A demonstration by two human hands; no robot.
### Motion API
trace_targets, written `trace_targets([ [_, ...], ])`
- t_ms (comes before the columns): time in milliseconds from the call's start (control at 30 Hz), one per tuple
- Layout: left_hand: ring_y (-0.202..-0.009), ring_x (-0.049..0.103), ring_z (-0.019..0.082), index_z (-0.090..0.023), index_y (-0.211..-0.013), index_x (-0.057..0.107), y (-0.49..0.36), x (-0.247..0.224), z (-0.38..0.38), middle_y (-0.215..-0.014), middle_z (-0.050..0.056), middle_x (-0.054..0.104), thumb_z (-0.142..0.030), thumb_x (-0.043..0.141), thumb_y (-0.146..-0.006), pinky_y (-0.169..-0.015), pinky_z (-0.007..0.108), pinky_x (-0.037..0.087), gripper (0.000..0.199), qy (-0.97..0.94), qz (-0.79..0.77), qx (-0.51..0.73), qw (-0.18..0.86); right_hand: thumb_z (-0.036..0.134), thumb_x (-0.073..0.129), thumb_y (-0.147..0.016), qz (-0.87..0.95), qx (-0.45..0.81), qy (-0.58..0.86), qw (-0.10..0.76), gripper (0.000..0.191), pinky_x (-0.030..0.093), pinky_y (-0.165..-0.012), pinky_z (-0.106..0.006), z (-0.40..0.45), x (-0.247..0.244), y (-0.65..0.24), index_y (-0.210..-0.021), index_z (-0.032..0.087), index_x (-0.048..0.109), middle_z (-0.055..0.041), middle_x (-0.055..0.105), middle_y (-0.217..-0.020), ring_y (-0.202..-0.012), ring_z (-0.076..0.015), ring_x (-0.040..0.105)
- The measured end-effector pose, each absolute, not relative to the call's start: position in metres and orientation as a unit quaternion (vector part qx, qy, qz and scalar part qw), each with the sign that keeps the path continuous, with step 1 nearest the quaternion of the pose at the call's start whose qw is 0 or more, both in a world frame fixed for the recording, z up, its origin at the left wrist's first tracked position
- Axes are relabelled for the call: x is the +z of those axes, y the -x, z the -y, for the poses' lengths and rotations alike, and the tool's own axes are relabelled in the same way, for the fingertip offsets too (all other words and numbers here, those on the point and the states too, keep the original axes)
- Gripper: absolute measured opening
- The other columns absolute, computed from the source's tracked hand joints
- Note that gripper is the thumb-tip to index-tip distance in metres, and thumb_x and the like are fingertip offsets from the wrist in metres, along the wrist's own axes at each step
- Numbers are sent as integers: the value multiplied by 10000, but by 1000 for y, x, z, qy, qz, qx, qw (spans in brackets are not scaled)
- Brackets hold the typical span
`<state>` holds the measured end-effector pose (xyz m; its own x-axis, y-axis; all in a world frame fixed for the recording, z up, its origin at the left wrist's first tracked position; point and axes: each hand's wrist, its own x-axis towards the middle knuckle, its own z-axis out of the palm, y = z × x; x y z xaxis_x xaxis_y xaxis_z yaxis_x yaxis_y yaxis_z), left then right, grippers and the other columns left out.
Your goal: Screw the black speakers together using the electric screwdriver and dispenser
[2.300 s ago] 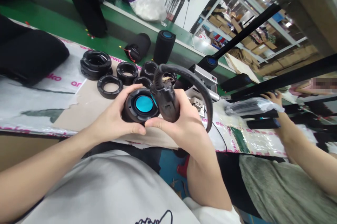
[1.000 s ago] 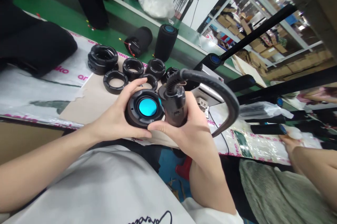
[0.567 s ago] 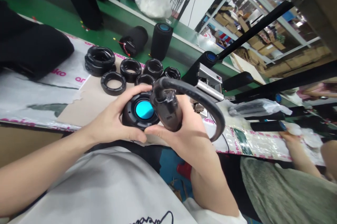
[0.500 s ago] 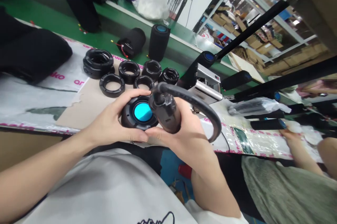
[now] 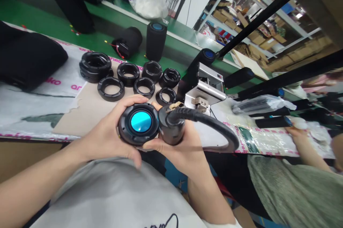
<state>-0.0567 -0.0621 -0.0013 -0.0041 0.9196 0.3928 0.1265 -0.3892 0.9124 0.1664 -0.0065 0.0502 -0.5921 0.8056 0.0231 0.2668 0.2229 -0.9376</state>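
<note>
My left hand (image 5: 107, 135) is wrapped round a black round speaker (image 5: 140, 121) with a shiny blue disc in its top face. The thumb lies along the near side and the fingers along the far side. Just to the right, my right hand (image 5: 184, 151) grips a black corded electric screwdriver (image 5: 171, 130) with a thick cable looping off to the right; its tip is hidden. The right fingers also reach the speaker's right side. Beyond both hands, several black plastic rings (image 5: 111, 89) lie on a cardboard sheet (image 5: 80, 114).
A silver and black machine (image 5: 209, 89) stands right of the rings. Behind them are an upright black speaker (image 5: 156, 42) and one lying down (image 5: 128, 42) with wires. Black fabric (image 5: 32, 55) is at left. At right, a co-worker's hand (image 5: 297, 133) touches another speaker (image 5: 273, 122).
Both hands and the speaker have shifted slightly left and nearer to me. The screwdriver has tilted, its cable swinging lower right. The left thumb has moved off the right hand's thumb.
</note>
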Motion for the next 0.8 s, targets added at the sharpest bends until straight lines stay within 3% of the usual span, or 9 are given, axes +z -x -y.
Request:
trace_targets([
  [133,-1299,748,386,-360,-1491,574,54,0,51,-1453,86,723,-356,1065,-647,-1097,560,667,977,-627,-443,558,314,304,989,-811,712,536,345,293,732,586,-1219,-485,1,52,-167,-1438,328,613,-40,684,-1480,-1410,-280,656],
  [300,-1368,700,398,-273,-1471,575,50,-2,28,-1487,113,695,-409,1034,-678,-1179,570,607,927,-661,-430,551,273,325,990,-813,701,524,369,314,701,555,-1241,-464,-9,60,-170,-1401,313,609,-27,666,-1482,-1425,-266,637],
  [367,-1395,679,401,-303,-1493,561,49,-4,26,-1502,82,684,-437,1031,-681,-1208,570,585,949,-664,-432,543,279,365,982,-819,701,517,385,306,668,593,-1182,-431,-9,63,-171,-1373,301,613,-26,687,-1443,-1373,-263,667],
  [533,-1463,605,413,-310,-1522,532,47,-7,33,-1552,77,631,-450,1059,-639,-1280,614,499,1038,-644,-454,546,286,440,947,-844,735,453,433,258,585,669,-848,-353,-1,69,-171,-1323,332,629,11,759,-1161,-1039,-232,761],
  [600,-1494,571,406,-293,-1552,494,47,-8,35,-1601,90,583,-442,1064,-639,-1319,603,450,1086,-638,-461,549,282,453,919,-873,760,416,424,263,605,677,-877,-363,3,67,-171,-1376,364,593,9,744,-1249,-1111,-243,760],
  [700,-1455,601,397,-273,-1527,507,46,-9,35,-1568,101,594,-470,1059,-644,-1296,580,478,1060,-635,-468,556,262,429,859,-929,787,384,399,271,565,662,-1034,-406,5,62,-171,-1403,368,557,-8,668,-1456,-1306,-264,708],
  [800,-1430,624,389,-273,-1473,548,45,-10,34,-1518,99,627,-470,1047,-657,-1274,592,501,976,-638,-468,550,266,450,906,-876,779,386,416,267,629,674,-973,-386,4,62,-172,-1416,376,592,-6,681,-1442,-1297,-280,710],
])
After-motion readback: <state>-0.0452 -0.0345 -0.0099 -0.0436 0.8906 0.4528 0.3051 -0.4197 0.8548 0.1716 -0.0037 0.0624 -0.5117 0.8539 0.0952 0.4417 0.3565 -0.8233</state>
